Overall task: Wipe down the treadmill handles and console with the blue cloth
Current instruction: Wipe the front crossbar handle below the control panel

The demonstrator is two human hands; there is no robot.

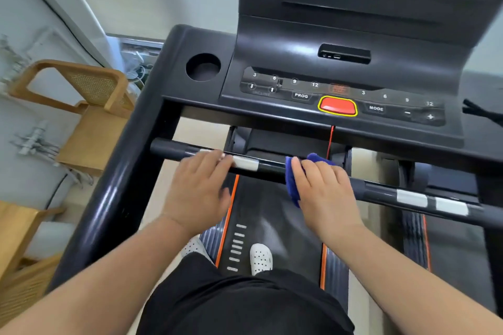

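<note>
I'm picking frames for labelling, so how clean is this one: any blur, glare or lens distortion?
Head view: the left hand is smeared by motion blur, the right hand on the blue cloth sharper; soft glare streaks the console; the wide-angle lens bows the handlebar toward the edges.

Blue cloth [292, 185], black console [313, 62], red button [337, 106].

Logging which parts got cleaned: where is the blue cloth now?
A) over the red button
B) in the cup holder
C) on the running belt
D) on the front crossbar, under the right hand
D: the right hand holds the blue cloth against the front crossbar, below the console.
</note>
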